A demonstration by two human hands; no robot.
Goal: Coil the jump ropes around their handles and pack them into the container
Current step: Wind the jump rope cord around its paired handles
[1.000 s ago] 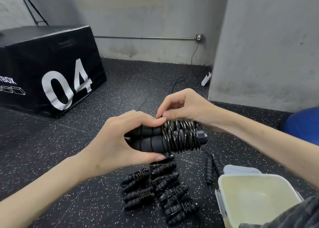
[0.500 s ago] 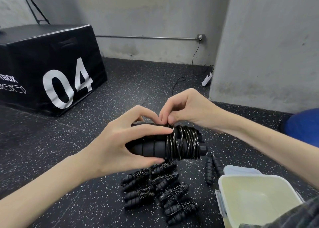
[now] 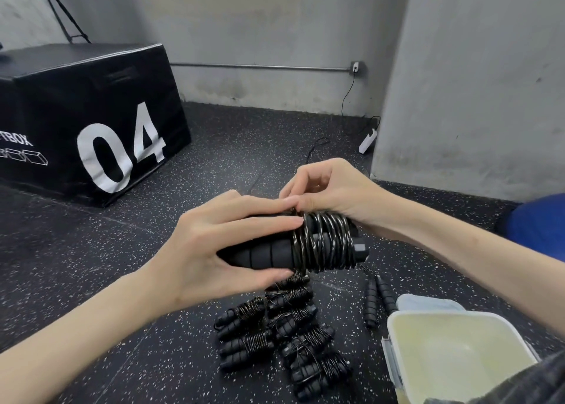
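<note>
While my left hand (image 3: 211,250) gripped the black handles (image 3: 263,255), my right hand (image 3: 330,189) pinched the rope (image 3: 324,241) coiled tight around them. Below my hands, more wound-up jump ropes (image 3: 281,333) lay in a bunch on the floor (image 3: 91,266), near the open container (image 3: 452,351).

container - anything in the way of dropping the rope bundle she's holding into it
Nothing visible blocks it. The container is open, its lid off, inside looks bare. The rope bundle is held by the left hand and right hand up and left of it, with only floor between.
</note>
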